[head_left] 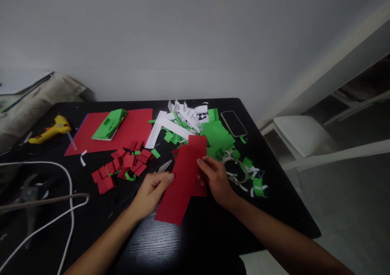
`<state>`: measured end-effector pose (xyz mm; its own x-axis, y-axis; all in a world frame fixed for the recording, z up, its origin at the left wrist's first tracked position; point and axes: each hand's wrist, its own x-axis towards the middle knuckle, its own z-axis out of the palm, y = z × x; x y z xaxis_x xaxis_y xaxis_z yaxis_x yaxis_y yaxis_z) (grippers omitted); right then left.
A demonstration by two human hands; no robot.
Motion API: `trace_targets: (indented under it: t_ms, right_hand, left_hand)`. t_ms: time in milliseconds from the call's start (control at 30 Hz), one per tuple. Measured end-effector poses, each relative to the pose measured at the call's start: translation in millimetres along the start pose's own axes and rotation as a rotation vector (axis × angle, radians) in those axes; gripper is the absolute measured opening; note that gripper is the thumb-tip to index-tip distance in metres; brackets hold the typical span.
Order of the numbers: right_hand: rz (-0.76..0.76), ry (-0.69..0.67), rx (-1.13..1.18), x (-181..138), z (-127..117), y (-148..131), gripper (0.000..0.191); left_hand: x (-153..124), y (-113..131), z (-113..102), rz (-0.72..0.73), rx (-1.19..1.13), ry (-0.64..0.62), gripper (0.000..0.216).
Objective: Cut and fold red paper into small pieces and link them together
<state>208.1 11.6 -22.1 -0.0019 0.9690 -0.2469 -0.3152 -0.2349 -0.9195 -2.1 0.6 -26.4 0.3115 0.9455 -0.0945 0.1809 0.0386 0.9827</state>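
Observation:
Two red paper strips (pixel 178 193) overlap in front of me above the black table. My left hand (pixel 154 191) pinches the left edge of the nearer strip, thumb on top. On the other side, my right hand (pixel 215 177) is closed with thumb and finger on the right edge of the red paper; the strip behind is partly covered. Scissors (pixel 164 166) lie just beyond my left hand, their blades showing. Small folded red paper pieces (pixel 128 163) sit in a loose pile to the left, with bits of green among them.
A yellow glue gun (pixel 55 129) lies at the far left, near a red sheet (pixel 137 122) bearing a folded green paper stack (pixel 109 124). White scraps (pixel 187 114), green paper (pixel 217 137), a phone (pixel 234 123) and a tape roll (pixel 245 173) stand right. A white cable (pixel 71 185) loops at left.

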Motion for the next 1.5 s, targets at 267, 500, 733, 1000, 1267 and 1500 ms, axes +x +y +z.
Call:
trace_targets:
  t_ms: [267,500,733,1000,1267,1500]
  right_hand:
    - [-0.039,-0.162,-0.172,-6.9,2.6,-2.8,0.034]
    - [-0.035,-0.167,-0.222,-9.9,4.8,1.0,0.035]
    - [0.047,-0.281,-0.162,-12.8,5.3,5.1,0.04]
    - [0.029,-0.348,-0.067,-13.9,3.8,4.8,0.035]
    - [-0.047,-0.26,-0.064,-11.1,0.0,5.3,0.031]
    - [-0.095,-0.172,-0.122,-9.4,2.5,4.2,0.023]
  left_hand:
    - [-0.5,8.4,1.9,-0.058,-0.227,0.071,0.05]
    - [-5.5,-9.1,-0.3,-0.134,-0.303,0.015,0.057]
    - [-6.4,-1.9,2.6,-0.22,-0.484,-0.168,0.054]
    - [-0.4,16.1,6.8,-0.198,-0.422,-0.239,0.038]
    - [1.1,13.3,7.7,-0.234,-0.35,-0.214,0.039]
    - [1.2,11.1,11.0,-0.248,-0.344,-0.242,0.038]
